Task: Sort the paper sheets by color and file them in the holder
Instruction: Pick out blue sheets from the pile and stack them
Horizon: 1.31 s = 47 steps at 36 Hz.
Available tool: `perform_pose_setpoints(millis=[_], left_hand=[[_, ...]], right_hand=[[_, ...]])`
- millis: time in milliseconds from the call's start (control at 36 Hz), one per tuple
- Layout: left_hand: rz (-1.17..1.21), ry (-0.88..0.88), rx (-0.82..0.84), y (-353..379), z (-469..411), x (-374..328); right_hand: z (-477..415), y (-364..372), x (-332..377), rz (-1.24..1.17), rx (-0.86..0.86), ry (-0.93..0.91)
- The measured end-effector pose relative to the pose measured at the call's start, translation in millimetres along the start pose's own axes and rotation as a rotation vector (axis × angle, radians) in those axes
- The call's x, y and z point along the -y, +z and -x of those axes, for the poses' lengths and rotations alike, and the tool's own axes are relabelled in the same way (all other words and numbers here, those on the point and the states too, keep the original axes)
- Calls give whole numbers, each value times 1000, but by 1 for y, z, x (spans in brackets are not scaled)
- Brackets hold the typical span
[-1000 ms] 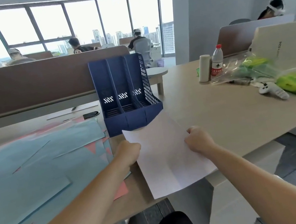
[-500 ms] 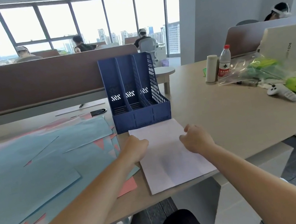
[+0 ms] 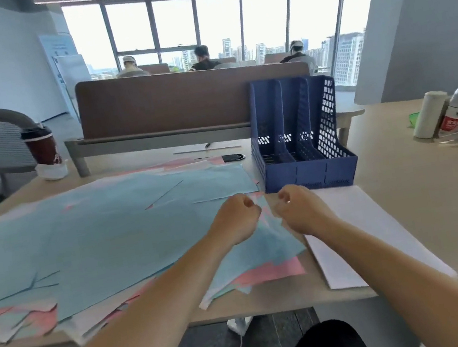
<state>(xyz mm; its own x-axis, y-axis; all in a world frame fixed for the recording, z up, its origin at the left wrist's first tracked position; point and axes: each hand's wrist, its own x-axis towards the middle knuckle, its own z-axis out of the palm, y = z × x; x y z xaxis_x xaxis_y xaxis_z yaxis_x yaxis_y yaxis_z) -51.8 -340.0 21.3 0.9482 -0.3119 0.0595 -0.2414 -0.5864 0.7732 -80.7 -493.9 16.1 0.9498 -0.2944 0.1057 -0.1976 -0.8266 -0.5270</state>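
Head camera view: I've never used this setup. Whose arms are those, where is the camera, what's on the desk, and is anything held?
No machine here: a person works with bare hands, and the one camera sits on their head, looking forward and down. The arms entering from below are theirs: left hand and right hand, fingers curled, close together over the light blue sheets. Whether they pinch a sheet I cannot tell. Pink sheets peek out beneath. A white sheet lies right of them on the desk, before the dark blue three-slot file holder, whose slots look empty.
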Motion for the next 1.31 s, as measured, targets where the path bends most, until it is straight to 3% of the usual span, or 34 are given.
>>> perform_pose_setpoints(millis=[472,667,778,889,1194,1306], left_hand=[[-131,-266,-293,-173,12,164],[-330,-433,-387,-233,27,236],[-496,-578,-304,-257,37,266],[-496,-490,-216,-261,46,283],[-405,-356,-253,-259,51,285],[-398,-345,-255,-260,51,288]], right_hand=[[-38,160,200,-85,280,-284],[-34,216,263,210,355,-338],[-28,240,284,320,408,-321],[-25,254,297,334,401,-335],[-41,261,312,166,446,-471],[-53,252,305,256,379,-497]])
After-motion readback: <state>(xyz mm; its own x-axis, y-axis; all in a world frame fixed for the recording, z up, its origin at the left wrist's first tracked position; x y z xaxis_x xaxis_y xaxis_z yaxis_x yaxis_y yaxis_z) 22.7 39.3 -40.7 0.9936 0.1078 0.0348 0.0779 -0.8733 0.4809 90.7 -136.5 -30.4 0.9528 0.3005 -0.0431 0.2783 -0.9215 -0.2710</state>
